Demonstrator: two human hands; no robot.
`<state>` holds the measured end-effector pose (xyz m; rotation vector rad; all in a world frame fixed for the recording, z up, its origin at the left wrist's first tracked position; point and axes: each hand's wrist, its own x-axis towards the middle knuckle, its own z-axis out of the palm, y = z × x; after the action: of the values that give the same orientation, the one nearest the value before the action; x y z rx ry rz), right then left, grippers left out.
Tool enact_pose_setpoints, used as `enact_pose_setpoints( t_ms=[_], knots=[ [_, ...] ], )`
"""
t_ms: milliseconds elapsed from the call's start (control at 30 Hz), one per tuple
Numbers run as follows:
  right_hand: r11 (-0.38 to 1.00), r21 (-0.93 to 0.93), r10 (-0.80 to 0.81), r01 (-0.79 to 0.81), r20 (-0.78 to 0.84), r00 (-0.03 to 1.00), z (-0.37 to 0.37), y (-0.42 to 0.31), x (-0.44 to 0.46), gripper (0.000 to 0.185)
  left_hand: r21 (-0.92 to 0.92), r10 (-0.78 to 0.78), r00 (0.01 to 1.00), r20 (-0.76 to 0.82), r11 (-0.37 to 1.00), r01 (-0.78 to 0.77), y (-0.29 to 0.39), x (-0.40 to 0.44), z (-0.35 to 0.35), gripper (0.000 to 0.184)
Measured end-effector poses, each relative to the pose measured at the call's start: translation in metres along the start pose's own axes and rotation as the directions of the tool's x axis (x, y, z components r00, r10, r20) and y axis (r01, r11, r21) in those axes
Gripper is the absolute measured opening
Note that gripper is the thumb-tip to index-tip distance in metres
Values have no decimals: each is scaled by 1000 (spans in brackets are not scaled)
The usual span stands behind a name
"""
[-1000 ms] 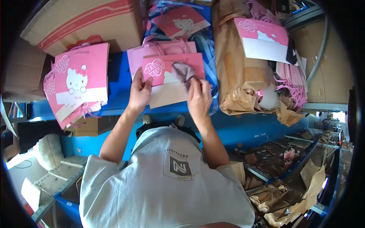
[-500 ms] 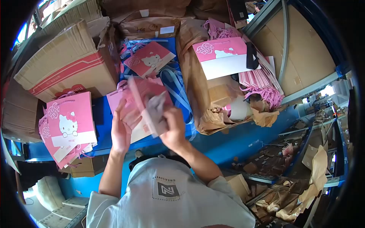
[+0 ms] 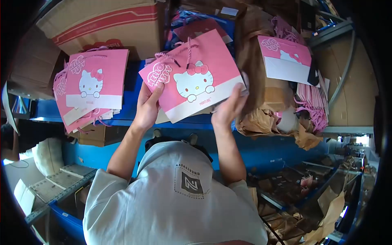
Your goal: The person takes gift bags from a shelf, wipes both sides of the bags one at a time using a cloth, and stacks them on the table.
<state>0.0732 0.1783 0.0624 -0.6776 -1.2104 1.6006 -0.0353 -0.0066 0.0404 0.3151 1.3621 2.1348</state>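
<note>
A pink and white paper bag (image 3: 196, 77) with a cat print and twisted pink handles is held up tilted in both hands. My left hand (image 3: 149, 104) grips its left edge, thumb on the front. At its lower right corner my right hand (image 3: 229, 107) holds the edge, thumb on the front; a bit of greyish cloth (image 3: 245, 83) shows behind those fingers, mostly hidden. Beneath and behind the bag lie other pink bags, largely covered. To the left, a pile of similar bags (image 3: 96, 77) lies on the blue surface (image 3: 134, 77).
A cardboard box (image 3: 106, 28) stands at the back left. On the right are brown wrapping paper (image 3: 257, 122), another pink bag (image 3: 286, 61) and a stack of bags with pink cords (image 3: 312, 98). A person's arm (image 3: 14, 143) shows at the far left.
The bag has been lifted and turned, and its printed front with handles now faces me. The grey cloth has gone from its front to behind my right fingers. The camera view has shifted.
</note>
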Motion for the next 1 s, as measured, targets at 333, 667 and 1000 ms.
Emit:
enact_pose_setpoints(
  t_ms=[333, 667, 1000],
  knots=[
    [508, -472, -214, 720, 741, 637, -6, 65, 13, 23, 153, -74, 992, -102, 984, 90, -38, 18, -23, 46],
    [513, -199, -175, 835, 928, 329, 47, 61, -26, 36, -33, -34, 999, 18, 999, 34, -32, 28, -22, 58],
    [619, -187, -218, 763, 892, 395, 35, 69, 15, 29, 93, 4, 999, -39, 996, 0, -35, 23, -24, 44]
  ],
)
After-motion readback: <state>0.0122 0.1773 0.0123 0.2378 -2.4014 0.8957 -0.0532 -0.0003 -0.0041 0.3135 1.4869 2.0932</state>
